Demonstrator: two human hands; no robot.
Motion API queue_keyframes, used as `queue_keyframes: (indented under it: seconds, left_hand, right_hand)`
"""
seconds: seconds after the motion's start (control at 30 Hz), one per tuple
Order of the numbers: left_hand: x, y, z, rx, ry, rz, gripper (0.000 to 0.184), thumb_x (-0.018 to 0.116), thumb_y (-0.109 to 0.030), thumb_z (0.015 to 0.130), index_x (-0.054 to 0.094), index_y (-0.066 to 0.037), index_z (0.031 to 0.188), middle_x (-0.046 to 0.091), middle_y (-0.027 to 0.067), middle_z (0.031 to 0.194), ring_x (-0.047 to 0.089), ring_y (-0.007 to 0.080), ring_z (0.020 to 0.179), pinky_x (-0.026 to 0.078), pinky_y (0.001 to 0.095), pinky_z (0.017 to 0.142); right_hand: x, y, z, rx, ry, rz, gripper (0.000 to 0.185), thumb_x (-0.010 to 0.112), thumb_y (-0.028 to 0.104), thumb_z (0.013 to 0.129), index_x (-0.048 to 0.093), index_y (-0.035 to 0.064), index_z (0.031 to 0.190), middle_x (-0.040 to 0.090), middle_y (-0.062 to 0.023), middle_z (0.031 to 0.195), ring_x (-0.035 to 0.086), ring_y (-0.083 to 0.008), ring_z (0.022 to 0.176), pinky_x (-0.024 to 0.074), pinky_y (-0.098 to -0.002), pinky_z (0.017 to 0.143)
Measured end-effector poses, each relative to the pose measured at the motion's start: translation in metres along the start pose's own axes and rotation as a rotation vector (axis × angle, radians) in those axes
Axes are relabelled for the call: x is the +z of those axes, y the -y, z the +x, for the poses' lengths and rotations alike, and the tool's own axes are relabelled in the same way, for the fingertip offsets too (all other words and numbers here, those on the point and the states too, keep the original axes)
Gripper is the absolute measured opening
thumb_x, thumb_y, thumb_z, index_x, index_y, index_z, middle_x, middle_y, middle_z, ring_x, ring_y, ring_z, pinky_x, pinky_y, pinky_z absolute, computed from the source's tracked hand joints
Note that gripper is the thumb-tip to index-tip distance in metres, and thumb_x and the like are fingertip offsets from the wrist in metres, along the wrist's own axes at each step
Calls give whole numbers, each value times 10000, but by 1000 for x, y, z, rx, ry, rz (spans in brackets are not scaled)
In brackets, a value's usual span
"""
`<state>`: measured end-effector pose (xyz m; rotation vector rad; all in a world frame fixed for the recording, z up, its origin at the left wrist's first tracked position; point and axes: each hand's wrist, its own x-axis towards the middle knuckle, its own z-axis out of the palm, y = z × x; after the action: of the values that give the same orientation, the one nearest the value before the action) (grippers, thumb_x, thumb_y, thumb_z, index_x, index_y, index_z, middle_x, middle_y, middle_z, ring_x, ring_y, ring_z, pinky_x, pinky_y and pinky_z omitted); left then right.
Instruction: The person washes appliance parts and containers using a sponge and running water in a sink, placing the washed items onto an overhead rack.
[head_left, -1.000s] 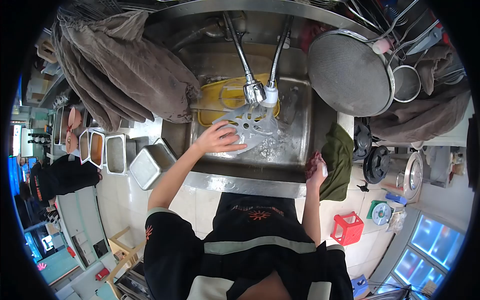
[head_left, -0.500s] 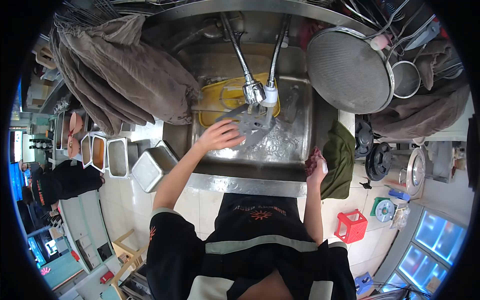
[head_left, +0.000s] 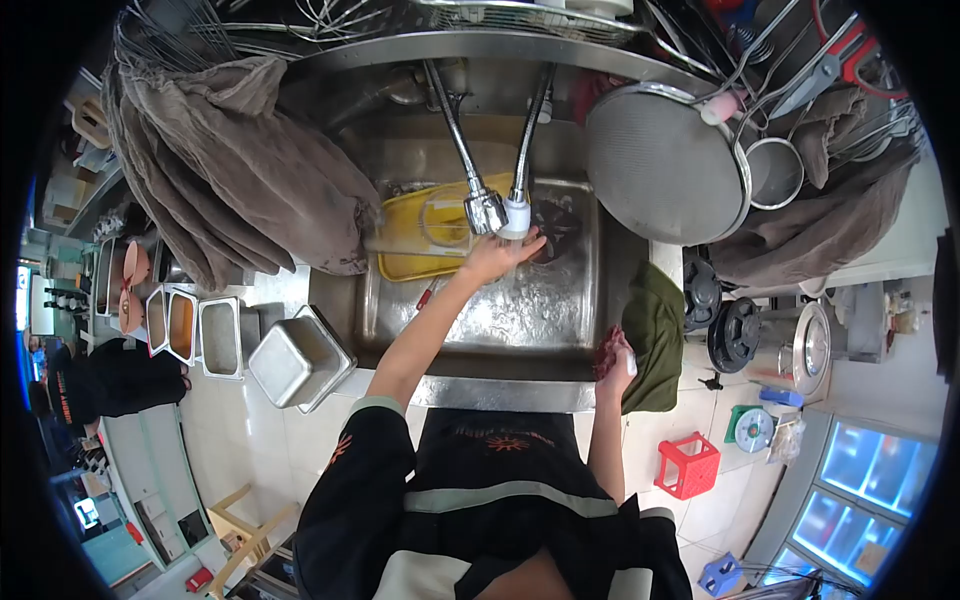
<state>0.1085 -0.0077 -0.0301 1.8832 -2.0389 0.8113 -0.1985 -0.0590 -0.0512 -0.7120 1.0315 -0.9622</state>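
Left hand: the left hand (head_left: 497,259) was open, fingers extended, beneath the white-tipped tap (head_left: 515,217) and the chrome tap (head_left: 485,212); whether it gripped anything, I could not tell.
Right hand: the right hand (head_left: 618,370) was closed around a reddish bundle (head_left: 609,349) at the right side of the sink (head_left: 480,392), next to the green cloth (head_left: 652,340).
Dark disc: the dark disc (head_left: 557,232) lay in the sink, just beyond the left hand's fingertips, its outline unclear.
Yellow tray: the yellow tray (head_left: 400,262) lay in the sink's left part, partly behind the taps.
Red piece: a small red piece (head_left: 424,299) was near the tray's lower edge.
Sieve: the large round sieve (head_left: 668,165) was at the sink's far right, with the small strainer (head_left: 775,174) beside it.
Brown cloth: the brown cloth (head_left: 230,175) was draped left of the sink.
Metal pan: the metal pan (head_left: 290,362) was left of the left forearm.
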Motion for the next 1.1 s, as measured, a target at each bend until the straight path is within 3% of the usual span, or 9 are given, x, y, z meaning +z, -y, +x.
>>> queue_keyframes:
  seconds: [0.3, 0.4, 0.57, 0.7, 0.83, 0.87, 0.93, 0.97, 1.1]
  left_hand:
    - [-154, 0, 52, -242, 235, -736, 154, 535, -226, 771, 566, -96, 849, 577, 96, 609, 570, 217, 508, 440, 299, 453]
    - [-258, 51, 107, -306, 224, -811, 169, 528, -226, 780, 571, -69, 826, 578, 105, 639, 569, 246, 523, 442, 312, 475]
    - [-356, 123, 175, -674, -600, -955, 289, 477, -247, 830, 534, 19, 929, 609, 58, 704, 578, 94, 635, 437, 206, 472]
    - [-353, 197, 225, -437, -921, 26, 191, 491, -159, 789, 535, -30, 922, 581, 135, 663, 577, 256, 590, 456, 298, 530]
    - [-311, 224, 241, -750, -449, 701, 454, 460, -122, 754, 353, 6, 1176, 397, 223, 1152, 344, 448, 1080, 278, 530, 891]
    - [-318, 211, 231, -659, -430, 292, 470, 474, -127, 735, 367, -9, 1177, 343, 207, 1211, 276, 456, 1135, 216, 552, 922]
    - [-314, 174, 196, -434, -395, 99, 155, 495, -100, 782, 529, -12, 904, 560, 115, 765, 554, 175, 655, 421, 289, 569]
    - [-311, 150, 180, -439, -290, -196, 155, 504, -97, 764, 534, -4, 884, 555, 125, 791, 548, 251, 675, 426, 302, 611]
    - [-229, 71, 85, -326, 1172, -768, 324, 526, -313, 760, 544, -55, 957, 575, 108, 895, 556, 282, 819, 444, 377, 690]
  right_hand:
    - [-15, -24, 16, 24, -13, 88, 234, 506, 95, 745, 550, -18, 945, 580, -48, 754, 519, -91, 554, 420, -199, 482]
    - [24, 12, -10, 38, -34, 51, 201, 508, 58, 735, 556, -23, 913, 590, -73, 808, 538, -120, 624, 442, -224, 555]
    - [13, -14, 6, 5, -17, 14, 240, 509, 79, 707, 546, -16, 925, 551, -37, 713, 511, -116, 577, 417, -222, 518]
    - [4, -17, 9, 53, 38, 37, 229, 516, 98, 720, 549, 1, 924, 540, -23, 679, 495, -91, 543, 382, -203, 441]
    - [24, 12, -13, 116, -5, -10, 293, 487, 101, 753, 516, -4, 1026, 579, -49, 902, 541, -114, 700, 438, -224, 572]
    - [16, -1, 0, 73, -25, 23, 269, 487, 88, 748, 525, -15, 994, 586, -76, 895, 543, -120, 668, 441, -227, 550]
    - [4, -16, 5, 32, -41, 47, 245, 488, 69, 741, 533, -27, 962, 590, -106, 905, 551, -137, 670, 449, -238, 562]
    - [7, -12, 4, 27, -30, 43, 244, 488, 63, 740, 533, -28, 962, 586, -109, 921, 556, -147, 705, 454, -246, 596]
    - [1, -9, 0, 123, -38, -48, 255, 486, 51, 735, 527, -35, 972, 570, -119, 967, 560, -179, 826, 448, -273, 722]
